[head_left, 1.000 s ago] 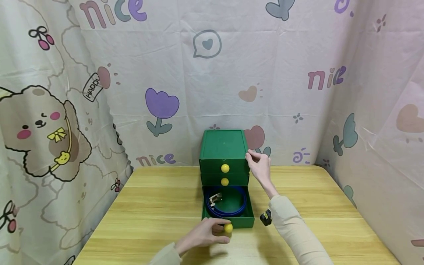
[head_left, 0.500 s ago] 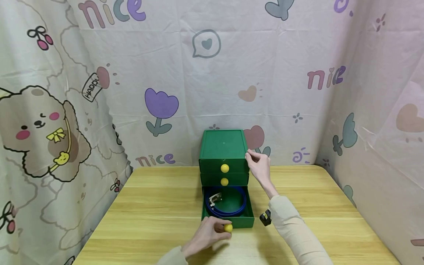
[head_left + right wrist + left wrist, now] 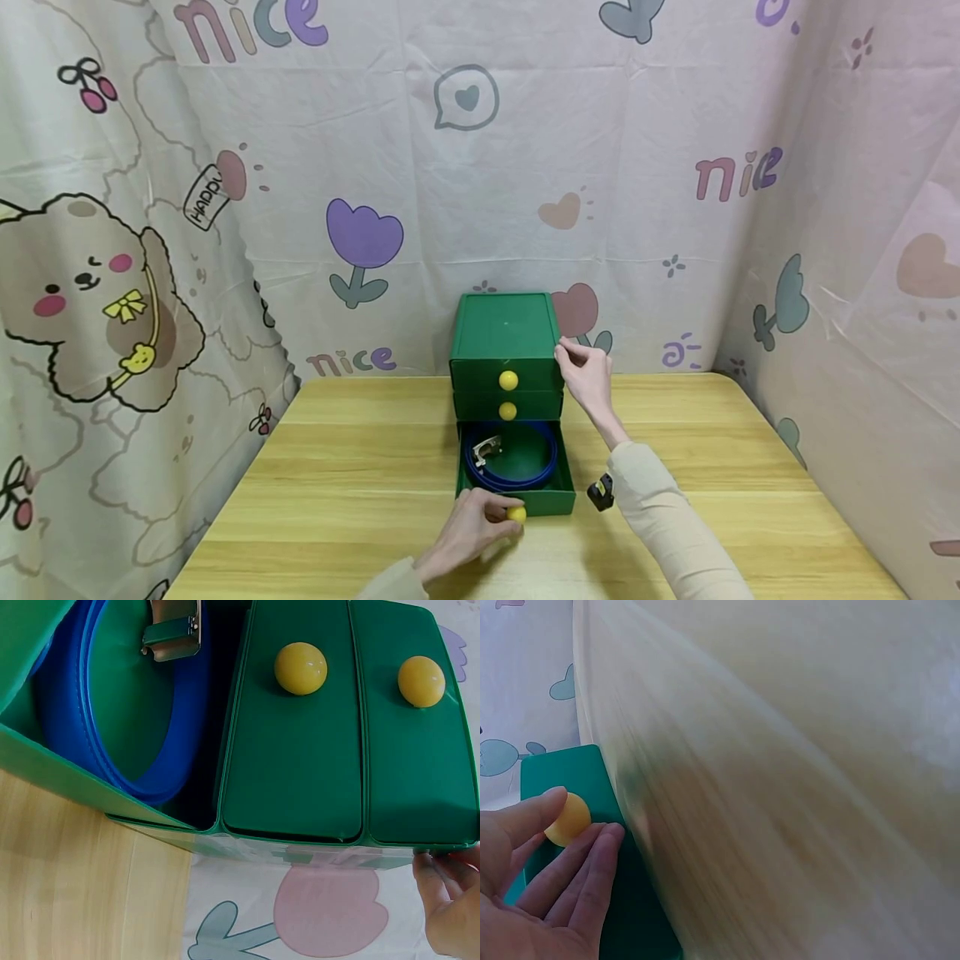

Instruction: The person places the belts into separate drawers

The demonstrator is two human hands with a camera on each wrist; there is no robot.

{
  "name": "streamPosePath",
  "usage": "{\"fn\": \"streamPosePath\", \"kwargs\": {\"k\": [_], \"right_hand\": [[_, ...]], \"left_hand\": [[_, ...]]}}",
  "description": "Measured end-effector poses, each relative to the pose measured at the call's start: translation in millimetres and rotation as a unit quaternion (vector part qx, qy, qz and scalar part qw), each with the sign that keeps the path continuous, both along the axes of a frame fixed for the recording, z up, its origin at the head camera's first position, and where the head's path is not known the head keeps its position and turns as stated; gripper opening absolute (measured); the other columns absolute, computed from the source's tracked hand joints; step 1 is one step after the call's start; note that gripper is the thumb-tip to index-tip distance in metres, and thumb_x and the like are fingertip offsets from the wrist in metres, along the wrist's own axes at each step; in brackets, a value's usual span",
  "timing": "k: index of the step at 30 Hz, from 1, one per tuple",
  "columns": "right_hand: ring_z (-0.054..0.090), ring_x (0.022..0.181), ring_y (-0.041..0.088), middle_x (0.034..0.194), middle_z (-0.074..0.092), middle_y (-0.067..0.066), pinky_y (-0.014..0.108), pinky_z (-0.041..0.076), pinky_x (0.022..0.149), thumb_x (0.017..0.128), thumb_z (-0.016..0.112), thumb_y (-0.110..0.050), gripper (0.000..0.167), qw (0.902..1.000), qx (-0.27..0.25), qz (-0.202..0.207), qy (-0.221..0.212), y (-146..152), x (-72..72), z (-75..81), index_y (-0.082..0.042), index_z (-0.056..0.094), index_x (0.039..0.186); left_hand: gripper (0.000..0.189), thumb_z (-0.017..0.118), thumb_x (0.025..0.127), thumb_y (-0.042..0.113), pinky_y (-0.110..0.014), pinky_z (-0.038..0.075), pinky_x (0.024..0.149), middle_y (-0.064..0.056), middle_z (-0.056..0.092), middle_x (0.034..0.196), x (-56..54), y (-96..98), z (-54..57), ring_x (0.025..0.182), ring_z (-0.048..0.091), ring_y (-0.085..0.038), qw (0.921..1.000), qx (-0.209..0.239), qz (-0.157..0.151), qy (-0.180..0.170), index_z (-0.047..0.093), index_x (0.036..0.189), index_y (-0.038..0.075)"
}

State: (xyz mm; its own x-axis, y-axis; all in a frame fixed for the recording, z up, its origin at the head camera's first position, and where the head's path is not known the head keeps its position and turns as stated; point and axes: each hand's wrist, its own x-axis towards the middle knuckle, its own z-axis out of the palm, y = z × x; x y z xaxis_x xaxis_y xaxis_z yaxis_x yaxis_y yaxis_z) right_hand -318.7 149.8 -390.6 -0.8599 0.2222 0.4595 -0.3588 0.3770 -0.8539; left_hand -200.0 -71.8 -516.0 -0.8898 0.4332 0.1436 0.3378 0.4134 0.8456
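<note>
A green box of stacked drawers (image 3: pixel 506 325) has a round yellow knob on each drawer front. Its bottom drawer (image 3: pixel 551 503) is pulled out and holds a coiled blue belt (image 3: pixel 161 769) with a silver buckle (image 3: pixel 487 448). My left hand (image 3: pixel 468 529) pinches the bottom drawer's yellow knob (image 3: pixel 570 820) between thumb and fingers. My right hand (image 3: pixel 588 375) grips the upper right edge of the box, fingertips against its side wall. Both upper drawers are closed, their yellow knobs (image 3: pixel 301 668) facing front.
The box stands on a wooden table (image 3: pixel 360 467) near the patterned cloth (image 3: pixel 487 192) hung behind. Beside the right sleeve lies a small black-and-yellow object (image 3: pixel 601 492), partly hidden by it.
My left hand has shifted slightly right, and its thumb and fingers have drawn in around the bottom knob. The right hand and the drawer stay where they were.
</note>
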Motion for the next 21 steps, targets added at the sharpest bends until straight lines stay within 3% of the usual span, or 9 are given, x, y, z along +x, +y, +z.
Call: {"fn": "streamPosePath", "kwargs": {"k": [21], "right_hand": [[0.074,0.100,0.031,0.117,0.075,0.015,0.003,0.047,0.071,0.095,0.068,-0.016,0.028,1.0000,0.002,0.001,0.002,1.5,-0.8,0.9,-0.005,0.074,0.120]], "left_hand": [[0.027,0.080,0.085,0.014,-0.019,0.058,0.068,-0.008,0.080,0.095,-4.8,0.0,0.6,0.078,0.074,-0.007,0.9998,-0.001,0.021,0.000,0.078,0.111,0.007]]}}
